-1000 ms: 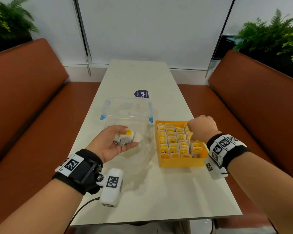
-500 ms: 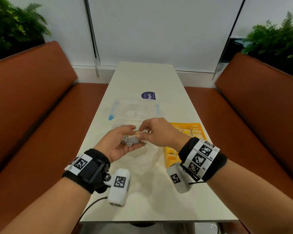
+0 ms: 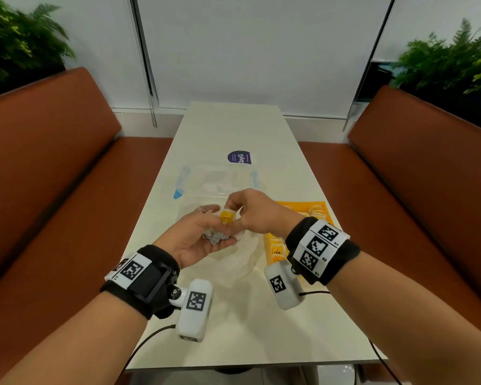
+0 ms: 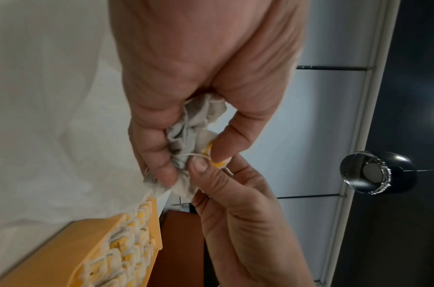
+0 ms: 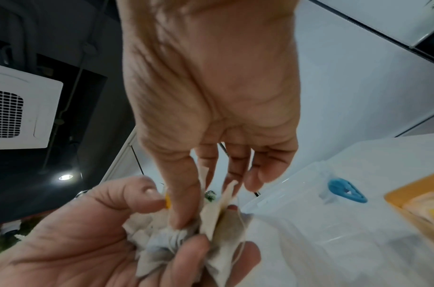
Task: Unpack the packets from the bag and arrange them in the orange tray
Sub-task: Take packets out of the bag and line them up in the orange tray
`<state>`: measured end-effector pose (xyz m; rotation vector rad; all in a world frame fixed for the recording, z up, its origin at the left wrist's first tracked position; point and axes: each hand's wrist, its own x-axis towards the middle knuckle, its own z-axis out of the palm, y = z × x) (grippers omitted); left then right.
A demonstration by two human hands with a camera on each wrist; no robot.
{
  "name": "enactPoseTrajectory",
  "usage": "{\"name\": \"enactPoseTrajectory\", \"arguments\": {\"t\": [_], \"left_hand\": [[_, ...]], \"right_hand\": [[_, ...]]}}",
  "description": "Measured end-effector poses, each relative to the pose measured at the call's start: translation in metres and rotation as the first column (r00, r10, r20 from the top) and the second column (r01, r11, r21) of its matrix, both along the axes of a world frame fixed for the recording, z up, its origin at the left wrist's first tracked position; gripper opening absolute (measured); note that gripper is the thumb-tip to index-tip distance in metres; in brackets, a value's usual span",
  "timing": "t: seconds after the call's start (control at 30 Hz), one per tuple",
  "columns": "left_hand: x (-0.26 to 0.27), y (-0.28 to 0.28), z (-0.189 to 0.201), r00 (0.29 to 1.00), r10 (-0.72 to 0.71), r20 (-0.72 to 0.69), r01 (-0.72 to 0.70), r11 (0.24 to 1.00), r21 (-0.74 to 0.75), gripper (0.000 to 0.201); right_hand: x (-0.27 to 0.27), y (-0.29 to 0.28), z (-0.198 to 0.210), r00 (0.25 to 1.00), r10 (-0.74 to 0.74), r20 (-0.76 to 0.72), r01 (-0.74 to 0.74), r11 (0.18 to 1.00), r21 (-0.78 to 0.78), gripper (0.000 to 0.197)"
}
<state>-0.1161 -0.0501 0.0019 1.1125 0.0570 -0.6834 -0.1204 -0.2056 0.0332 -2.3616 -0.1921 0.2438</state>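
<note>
Pale table [image 3: 233, 329] between two brown benches [image 3: 53, 176], ferns [image 3: 442, 62] behind. Left hand [image 3: 195, 240], palm up, fingers curled round crumpled packets [image 3: 215, 236]. Right hand [image 3: 254, 215] pinches one yellow-tagged packet [image 3: 227, 215]. Clear bag [image 3: 220, 184] mid-table; orange tray [image 3: 321, 204] at right edge, full of packets.

The near end of the worktop [image 3: 233, 337] lies bare below both wrists, as does its far end. Mid-worktop, the clear bag [image 3: 220, 184] and orange tray [image 3: 324, 208] sit side by side, hemmed by the bench backs [image 3: 39, 151] either side.
</note>
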Motion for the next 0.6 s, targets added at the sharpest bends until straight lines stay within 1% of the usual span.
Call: {"name": "enactPoseTrajectory", "arguments": {"t": [0.07,0.17,0.23,0.37,0.43,0.47,0.5,0.53,0.57,0.6], "left_hand": [[0.001,0.001,0.0,1.0,-0.019,0.025,0.019,1.0,0.001,0.043],[0.002,-0.001,0.0,0.998,-0.035,0.05,0.034,0.999,0.021,0.039],[0.003,-0.003,0.0,0.999,-0.028,0.043,0.027,0.999,0.029,0.037],[0.003,-0.008,-0.003,1.0,-0.011,0.01,0.011,1.0,0.024,0.037],[0.002,-0.01,-0.005,1.0,-0.004,-0.002,0.004,1.0,0.03,0.035],[0.002,-0.012,-0.005,1.0,0.005,-0.01,-0.005,0.999,0.037,0.033],[0.003,-0.013,-0.005,1.0,0.022,-0.022,-0.021,0.999,0.04,0.03],[0.004,-0.013,-0.005,0.999,0.04,-0.034,-0.039,0.998,0.04,0.028],[0.005,-0.013,-0.004,0.998,0.054,-0.039,-0.053,0.998,0.04,0.027],[0.007,-0.012,-0.004,0.997,0.065,-0.039,-0.064,0.997,0.042,0.027]], "right_hand": [[0.001,-0.002,-0.002,0.998,-0.032,0.051,0.03,0.999,0.04,0.02],[-0.001,-0.006,-0.003,0.997,-0.045,0.065,0.037,0.992,0.117,0.015],[-0.002,-0.01,-0.003,0.996,-0.045,0.081,0.032,0.988,0.151,0.017],[-0.006,-0.017,0.004,0.991,-0.103,0.087,0.072,0.95,0.303,0.015],[-0.009,-0.023,0.009,0.988,-0.112,0.108,0.073,0.945,0.318,0.015],[-0.01,-0.027,0.012,0.985,-0.114,0.133,0.07,0.952,0.297,0.013],[-0.011,-0.033,0.014,0.979,-0.112,0.169,0.069,0.968,0.242,0.013],[-0.012,-0.041,0.017,0.971,-0.109,0.212,0.078,0.986,0.149,0.017],[-0.014,-0.05,0.02,0.963,-0.097,0.252,0.094,0.995,0.024,0.02],[-0.016,-0.06,0.024,0.957,-0.078,0.279,0.113,0.987,-0.113,0.02]]}}
